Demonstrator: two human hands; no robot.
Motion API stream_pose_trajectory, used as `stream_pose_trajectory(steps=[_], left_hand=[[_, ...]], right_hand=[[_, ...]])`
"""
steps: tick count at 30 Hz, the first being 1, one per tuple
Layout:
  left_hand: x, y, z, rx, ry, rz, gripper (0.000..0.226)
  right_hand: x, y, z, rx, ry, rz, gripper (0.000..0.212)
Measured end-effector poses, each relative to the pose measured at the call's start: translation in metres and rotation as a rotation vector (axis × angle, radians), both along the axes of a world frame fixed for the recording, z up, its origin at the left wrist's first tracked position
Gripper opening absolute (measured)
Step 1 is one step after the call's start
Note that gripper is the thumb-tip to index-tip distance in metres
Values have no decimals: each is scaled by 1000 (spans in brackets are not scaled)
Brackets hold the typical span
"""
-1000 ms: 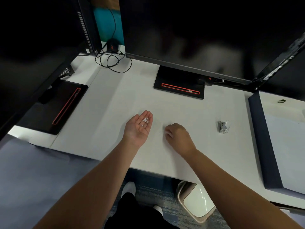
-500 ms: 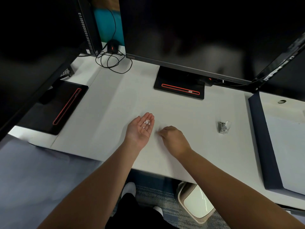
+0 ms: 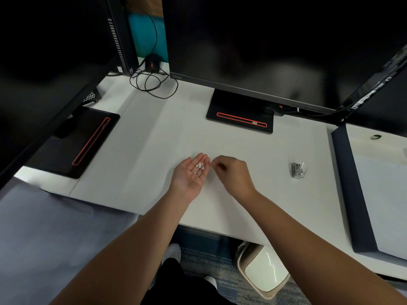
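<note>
My left hand [image 3: 189, 175] lies palm up just above the white desk [image 3: 143, 150], fingers straight. Several small white round pieces [image 3: 199, 167] rest on its fingers and palm. My right hand [image 3: 231, 172] is right beside it, knuckles up and fingers curled. Its thumb and forefinger are pinched together at the tips of my left fingers, on what looks like one more tiny white piece, barely visible.
A small metal and clear-plastic object [image 3: 298, 170] sits on the desk to the right. Black monitor bases with red stripes stand at the back [image 3: 240, 115] and at the left [image 3: 88, 139]. Cables [image 3: 152, 82] coil at the back left. A dark-edged board [image 3: 352, 183] lies right, a bin [image 3: 264, 269] below.
My right hand moved left across the desk and rose to the fingertips of my left hand. My left hand stayed palm up with the white pieces.
</note>
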State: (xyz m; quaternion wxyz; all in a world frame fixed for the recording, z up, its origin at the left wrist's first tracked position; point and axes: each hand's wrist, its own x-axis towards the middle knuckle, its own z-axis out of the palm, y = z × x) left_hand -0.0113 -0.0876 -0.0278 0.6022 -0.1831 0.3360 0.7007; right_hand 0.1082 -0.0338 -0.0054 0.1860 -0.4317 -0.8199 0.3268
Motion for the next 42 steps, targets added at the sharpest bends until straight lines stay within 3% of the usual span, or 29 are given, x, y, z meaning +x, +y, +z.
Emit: stream_pose_trajectory(steps=[6,10,20,28,33,35,39,42], left_hand=[[13,5,-5,-22,37,-41,33],[15,5,-9,-41,53,-65,34],[19,4,-8,-15,59,-107,35],[23,2,-1,-33,59,-71,31],[22,1,2,-31,34,-51,32],[20,1,4,-15,38,-34,33],[10,-4,7,14,-6,13,31],[0,-7,7,16,-17,38,32]], right_hand=[[-19,-9,10,-183,44,28,28],[-18,-8,6,-157,-71,55,30],[-17,-16,16,-40,-144,73,25],[-10,-8,12,-109,-39,30,27],[-7,-7,11,5,-54,117,24],[-5,-6,15,-29,22,135,29],[8,11,13,-207,209,-78,30],[20,25,-1,-262,65,-151,30]])
